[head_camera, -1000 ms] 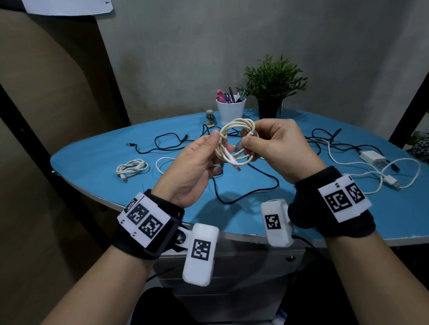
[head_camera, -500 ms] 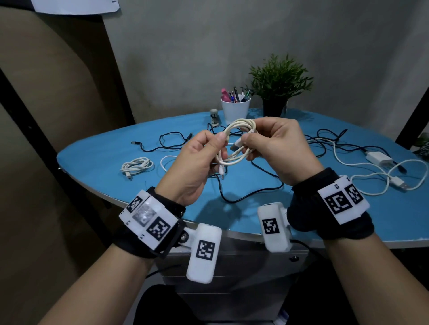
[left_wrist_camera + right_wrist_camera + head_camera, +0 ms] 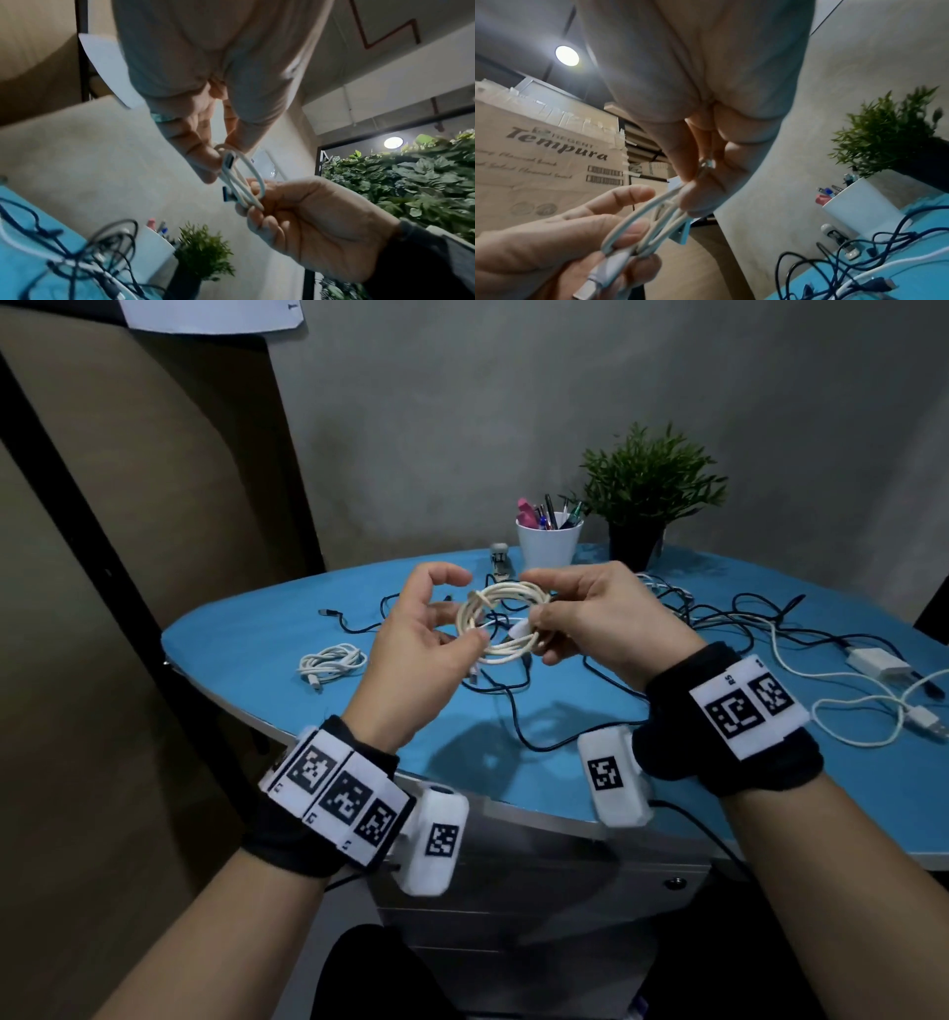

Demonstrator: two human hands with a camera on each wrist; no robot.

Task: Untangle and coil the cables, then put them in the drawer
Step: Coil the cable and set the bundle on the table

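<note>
A cream-white cable coil point(image 3: 506, 608) hangs in the air above the blue table point(image 3: 267, 629), held between both hands. My left hand point(image 3: 470, 611) pinches its left side between thumb and lower fingers, the index finger lifted off. My right hand point(image 3: 536, 608) grips the right side together with a white plug. In the left wrist view the coil point(image 3: 241, 178) runs from the left fingers point(image 3: 205, 162) to the right hand point(image 3: 308, 219). The right wrist view shows the coil point(image 3: 654, 223) with a USB plug at the left hand point(image 3: 577, 243).
A second coiled white cable point(image 3: 331, 660) lies on the table's left. Tangled black cables point(image 3: 513, 706) spread under and right of the hands. A white charger point(image 3: 878, 660) with its cable lies at the right. A pen cup point(image 3: 548, 541) and plant point(image 3: 647, 490) stand behind. A drawer unit point(image 3: 539, 891) sits under the table.
The coil has turned from a narrow upright loop to a wider, rounder one. My left index finger has lifted away from it. Both hands stay close together above the table.
</note>
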